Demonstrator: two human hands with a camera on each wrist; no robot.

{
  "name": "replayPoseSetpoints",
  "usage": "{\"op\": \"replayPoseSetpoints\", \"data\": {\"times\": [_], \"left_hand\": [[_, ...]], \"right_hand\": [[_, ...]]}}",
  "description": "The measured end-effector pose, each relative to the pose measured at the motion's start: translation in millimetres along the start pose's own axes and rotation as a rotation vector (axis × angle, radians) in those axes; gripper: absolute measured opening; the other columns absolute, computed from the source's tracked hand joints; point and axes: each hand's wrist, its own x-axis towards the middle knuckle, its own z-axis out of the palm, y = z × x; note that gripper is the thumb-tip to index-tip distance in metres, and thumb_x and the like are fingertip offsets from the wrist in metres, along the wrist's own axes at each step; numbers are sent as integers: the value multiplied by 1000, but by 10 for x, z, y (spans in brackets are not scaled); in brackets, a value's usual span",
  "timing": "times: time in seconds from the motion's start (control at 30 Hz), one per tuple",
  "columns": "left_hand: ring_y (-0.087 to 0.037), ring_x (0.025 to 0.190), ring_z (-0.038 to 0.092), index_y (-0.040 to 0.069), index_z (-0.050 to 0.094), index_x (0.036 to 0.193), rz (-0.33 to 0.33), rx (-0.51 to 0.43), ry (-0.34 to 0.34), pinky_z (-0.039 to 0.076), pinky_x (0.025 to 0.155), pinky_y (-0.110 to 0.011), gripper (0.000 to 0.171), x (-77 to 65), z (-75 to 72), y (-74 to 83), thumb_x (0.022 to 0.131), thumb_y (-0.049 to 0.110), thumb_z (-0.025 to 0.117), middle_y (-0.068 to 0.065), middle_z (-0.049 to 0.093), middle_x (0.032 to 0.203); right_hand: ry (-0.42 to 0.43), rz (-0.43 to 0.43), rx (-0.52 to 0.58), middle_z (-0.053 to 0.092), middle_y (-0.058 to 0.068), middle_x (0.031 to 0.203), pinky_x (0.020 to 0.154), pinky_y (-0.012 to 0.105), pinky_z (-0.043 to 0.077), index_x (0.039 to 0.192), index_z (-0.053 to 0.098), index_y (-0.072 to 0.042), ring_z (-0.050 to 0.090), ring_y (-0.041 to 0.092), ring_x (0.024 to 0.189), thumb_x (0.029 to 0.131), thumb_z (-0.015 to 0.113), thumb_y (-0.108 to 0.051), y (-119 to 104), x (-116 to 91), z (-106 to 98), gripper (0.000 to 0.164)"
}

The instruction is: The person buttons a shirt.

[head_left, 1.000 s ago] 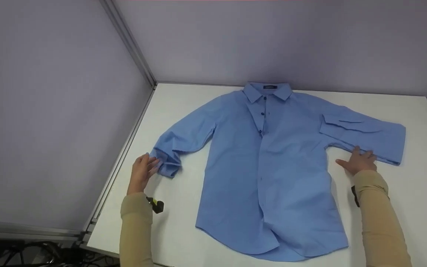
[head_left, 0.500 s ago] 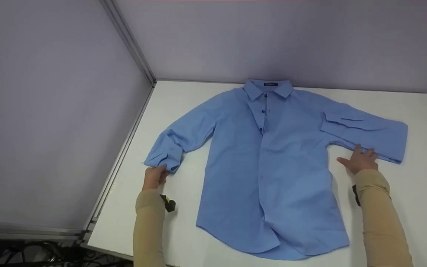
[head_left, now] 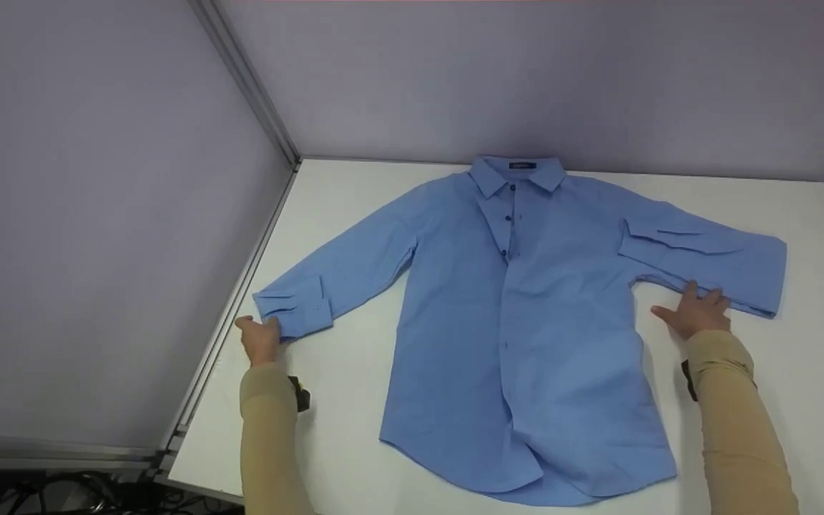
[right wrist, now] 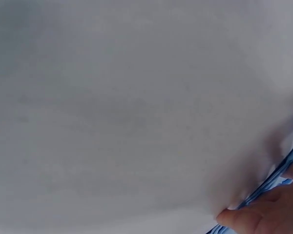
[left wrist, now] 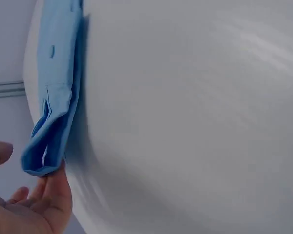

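Note:
A light blue button-up shirt [head_left: 455,307] lies front up, its collar toward the back wall. Both sleeves are folded back on themselves. At the left sleeve's folded lower end [head_left: 297,311] is my left hand [head_left: 260,342]. Its fingers touch the fabric from the outer side, while the thumb stands apart from it, as the left wrist view shows with the cuff [left wrist: 58,97] in side view. My right hand [head_left: 698,313] rests with spread fingers on the lower edge of the right folded sleeve [head_left: 712,265]; its thumb points toward the shirt body.
The shirt lies on a white table [head_left: 340,400] that meets grey panels [head_left: 526,79] at the back and left. A metal rail [head_left: 240,286] runs along the left table edge. Dark cables [head_left: 83,490] are below at the lower left.
My left hand moved right to the sleeve end, then back left. The left sleeve went from crumpled to flat, with its cuff folded back toward the shirt. The right hand stayed in place.

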Motion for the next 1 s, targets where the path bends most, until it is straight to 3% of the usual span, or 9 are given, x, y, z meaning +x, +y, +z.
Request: {"op": "replayPoseSetpoints", "data": {"times": [0.07, 0.17, 0.33, 0.47, 0.6, 0.7, 0.83, 1.0], "left_hand": [[-45, 116, 29, -8, 25, 128, 70, 229, -22, 28, 91, -53, 55, 4, 52, -8, 84, 13, 51, -34, 29, 126], [-44, 123, 17, -5, 30, 131, 214, 493, -125, 20, 92, -60, 59, -4, 156, 3, 82, 16, 57, -31, 18, 134], [-41, 127, 14, -3, 36, 130, 368, 650, -293, 7, 94, -63, 59, -29, 246, 79, 80, 16, 60, -26, 18, 139], [-42, 122, 25, -4, 42, 125, 453, 710, -328, 11, 93, -63, 56, -24, 268, 122, 79, 21, 63, -26, 30, 132], [-41, 106, 43, -6, 50, 109, 588, 717, -305, 31, 87, -55, 34, 0, 301, 117, 88, 20, 53, -25, 46, 113], [-40, 94, 50, -5, 49, 98, 612, 664, -278, 39, 79, -49, 22, 28, 315, 138, 94, 15, 41, -24, 52, 99], [-45, 89, 53, -3, 40, 101, 516, 503, -180, 40, 73, -51, 23, 63, 360, 272, 97, 15, 28, -30, 54, 93], [-46, 87, 53, -3, 34, 108, 424, 223, 33, 40, 69, -52, 23, 64, 508, 591, 98, 15, 24, -33, 53, 94]], "right_hand": [[2, 8, 2, -9, 54, 119, 82, 69, 17, 131, -1, 17, -4, 67, 109, 80, 44, -62, 25, -8, -2, 104], [15, 15, 4, -8, 54, 119, 82, 70, 17, 131, 0, 17, -3, 67, 109, 81, 45, -60, 43, -30, -27, 103], [23, 16, 15, -9, 53, 120, 82, 70, 16, 131, 0, 18, -4, 67, 109, 82, 46, -57, 35, -57, -79, 100], [26, 16, 16, -9, 53, 120, 82, 70, 16, 131, 0, 17, -5, 67, 109, 83, 46, -55, 40, -56, -106, 99], [37, 20, 23, -9, 53, 120, 83, 70, 15, 132, 0, 17, -5, 67, 110, 83, 47, -55, 59, -55, -126, 99], [44, 22, 32, -8, 53, 120, 83, 70, 15, 132, 0, 17, -5, 66, 110, 83, 46, -56, 78, -68, -147, 99], [48, 32, 35, -9, 53, 120, 83, 70, 14, 132, 0, 17, -5, 66, 110, 82, 46, -57, 122, -81, -182, 100], [39, 40, 40, -12, 52, 120, 83, 70, 13, 132, -2, 16, -8, 66, 110, 82, 45, -58, 167, -63, -201, 101]]}}
